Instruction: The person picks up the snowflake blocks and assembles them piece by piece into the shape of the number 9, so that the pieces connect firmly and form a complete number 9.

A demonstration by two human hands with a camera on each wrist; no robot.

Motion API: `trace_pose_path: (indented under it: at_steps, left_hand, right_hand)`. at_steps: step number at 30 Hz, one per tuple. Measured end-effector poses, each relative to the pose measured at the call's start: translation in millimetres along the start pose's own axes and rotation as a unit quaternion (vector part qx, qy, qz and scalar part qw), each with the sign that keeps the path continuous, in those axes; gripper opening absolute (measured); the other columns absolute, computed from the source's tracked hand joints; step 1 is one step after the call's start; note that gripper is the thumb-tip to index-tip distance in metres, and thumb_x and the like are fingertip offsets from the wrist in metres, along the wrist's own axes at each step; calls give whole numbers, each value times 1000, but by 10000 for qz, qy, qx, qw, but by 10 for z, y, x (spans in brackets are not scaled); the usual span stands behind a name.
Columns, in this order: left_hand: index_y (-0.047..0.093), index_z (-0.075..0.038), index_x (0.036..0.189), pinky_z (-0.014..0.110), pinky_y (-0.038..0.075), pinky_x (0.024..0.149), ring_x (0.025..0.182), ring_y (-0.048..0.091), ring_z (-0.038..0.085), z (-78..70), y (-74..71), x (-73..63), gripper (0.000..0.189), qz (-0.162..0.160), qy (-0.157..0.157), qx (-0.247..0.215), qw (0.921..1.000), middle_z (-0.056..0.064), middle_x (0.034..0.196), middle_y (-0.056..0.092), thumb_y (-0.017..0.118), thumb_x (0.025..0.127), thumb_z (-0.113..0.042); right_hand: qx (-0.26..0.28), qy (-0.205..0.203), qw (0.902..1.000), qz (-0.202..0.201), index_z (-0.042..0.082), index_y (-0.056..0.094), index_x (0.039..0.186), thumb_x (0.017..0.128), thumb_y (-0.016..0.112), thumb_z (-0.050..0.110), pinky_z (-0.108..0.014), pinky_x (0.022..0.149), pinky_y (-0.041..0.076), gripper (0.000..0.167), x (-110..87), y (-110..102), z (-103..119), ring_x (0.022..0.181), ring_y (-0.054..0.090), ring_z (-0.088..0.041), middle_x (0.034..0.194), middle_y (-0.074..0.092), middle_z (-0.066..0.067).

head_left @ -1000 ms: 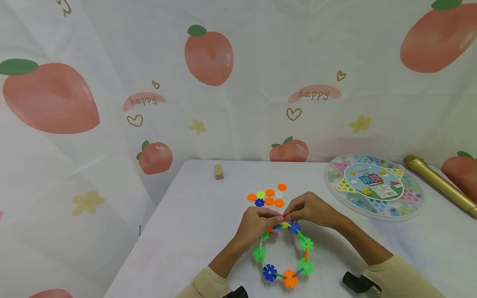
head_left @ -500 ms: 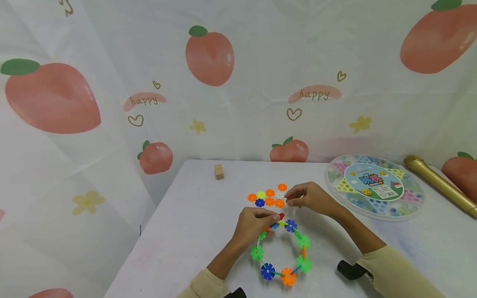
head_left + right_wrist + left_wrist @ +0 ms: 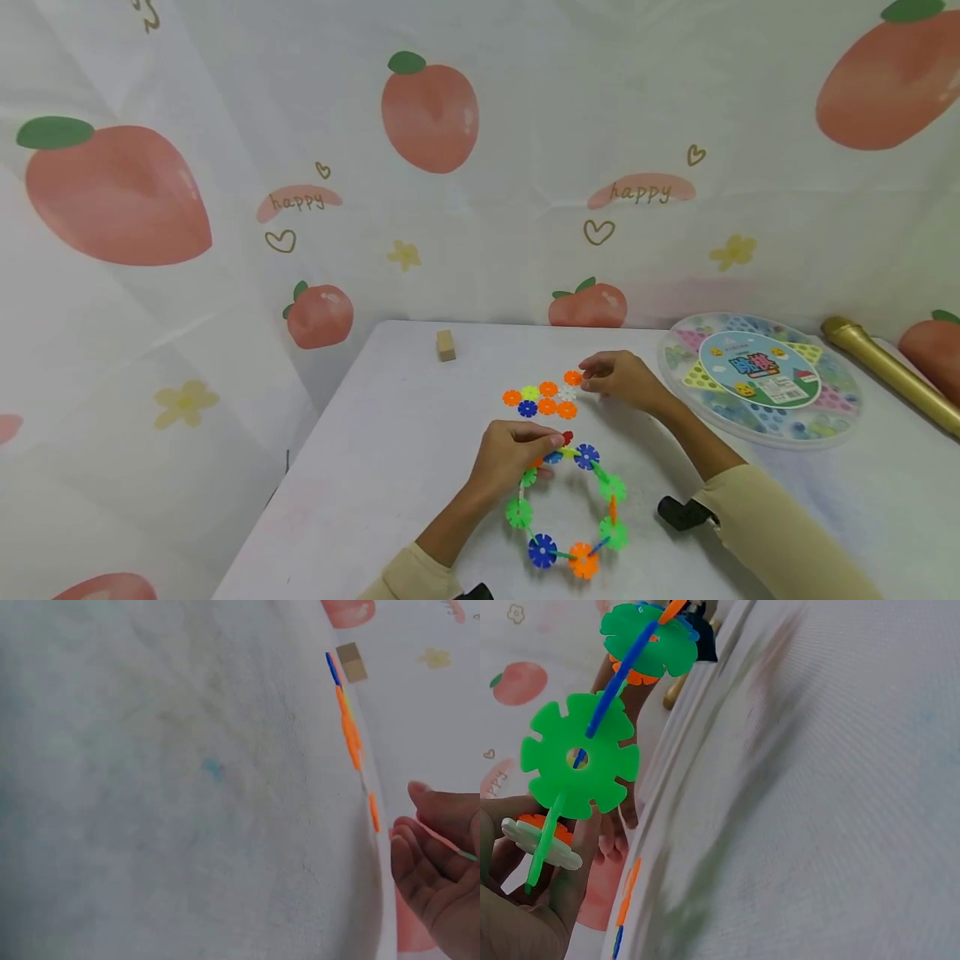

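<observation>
Holding a ring of notched plastic discs (image 3: 613, 532) is the left hand (image 3: 504, 454).

Head view: left hand (image 3: 506, 458) hides part of ring (image 3: 543, 551); gold rod (image 3: 896, 374) cut by right edge; label's (image 3: 759, 369) fine print illegible. Right-wrist view: right hand (image 3: 444, 874) cropped at right. Left-wrist view: ring cropped at top.

Gap passable between disc ring (image 3: 613, 533) and right forearm (image 3: 705, 443); 8 loose discs (image 3: 547, 406) obstruct ahead, round board (image 3: 757, 371) far right.
</observation>
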State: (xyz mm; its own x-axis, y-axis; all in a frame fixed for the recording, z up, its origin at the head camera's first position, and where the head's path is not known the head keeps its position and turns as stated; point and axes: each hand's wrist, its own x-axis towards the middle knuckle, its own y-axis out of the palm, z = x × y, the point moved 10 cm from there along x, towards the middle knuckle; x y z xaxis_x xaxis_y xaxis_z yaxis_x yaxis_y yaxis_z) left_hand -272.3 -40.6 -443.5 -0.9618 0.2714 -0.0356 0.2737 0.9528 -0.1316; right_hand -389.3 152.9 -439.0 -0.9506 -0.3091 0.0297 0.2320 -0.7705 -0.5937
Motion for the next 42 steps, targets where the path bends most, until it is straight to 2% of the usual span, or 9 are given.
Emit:
trace_pose_path:
  at_steps: [7,12,20,24,28,31,35,38,42]
  left_hand:
    - [85,-8,104,30,64,71,85,77,16,28,26,-11,20,81,-67,-197,9998,2,101,81,80,97,-26]
    - [85,-10,106,28,64,71,82,79,24,32,12,-14,19,84,-100,-156,9998,1,102,81,79,98,-26]
    - [85,-9,106,28,64,71,79,80,29,16,-5,-16,19,70,-88,-127,9999,2,101,81,79,98,-26]
    - [85,-9,105,28,64,72,84,80,28,19,8,-21,19,81,-121,-211,9997,3,102,81,79,97,-25]
    - [84,-7,105,29,64,71,85,79,24,6,8,-23,18,52,-75,-333,9994,6,102,81,80,97,-22]
    - [84,-6,105,30,64,71,87,79,23,2,4,-26,18,24,-69,-381,9992,7,103,81,80,97,-21]
    - [84,-6,106,30,64,70,86,79,25,6,0,-33,18,-4,-82,-358,9993,8,103,81,79,97,-21]
    - [84,-6,105,29,64,70,85,80,28,13,-1,-40,19,4,-86,-338,9994,7,102,81,80,97,-23]
    - [85,-7,104,29,64,72,88,79,24,17,4,-45,20,54,-59,-335,9994,5,102,81,80,97,-25]
  right_hand:
    - [-235,51,9997,-69,-3,72,128,97,77,13,-31,76,61,36,139,36,-80,89,70,-22,110,75,-15]
    - [-285,102,9995,-61,-1,72,129,97,77,13,-30,77,61,36,215,80,-99,94,69,-26,110,75,-15]
    - [-841,-92,9964,-64,0,75,123,94,78,12,-39,87,60,31,308,110,-15,95,65,-28,103,71,-13]
    - [-1006,-174,9948,1,0,77,120,94,79,12,-37,83,54,29,339,111,12,90,60,-25,97,70,-11]
    - [-1132,-269,9931,152,0,78,118,94,80,11,-32,78,49,26,356,128,23,87,57,-23,91,69,-9]
    - [-1202,-246,9922,225,0,79,116,94,79,11,-33,80,49,25,362,137,16,88,57,-23,92,69,-9]
    - [-1231,-66,9922,159,0,76,112,94,80,13,-36,83,52,23,346,116,-9,90,59,-25,95,68,-10]
    - [-1164,5,9932,61,2,73,109,93,81,15,-35,79,52,21,310,71,-21,87,60,-25,94,68,-11]
    - [-1048,-21,9945,3,3,75,107,93,80,13,-32,75,52,18,249,0,-25,84,62,-24,93,71,-11]
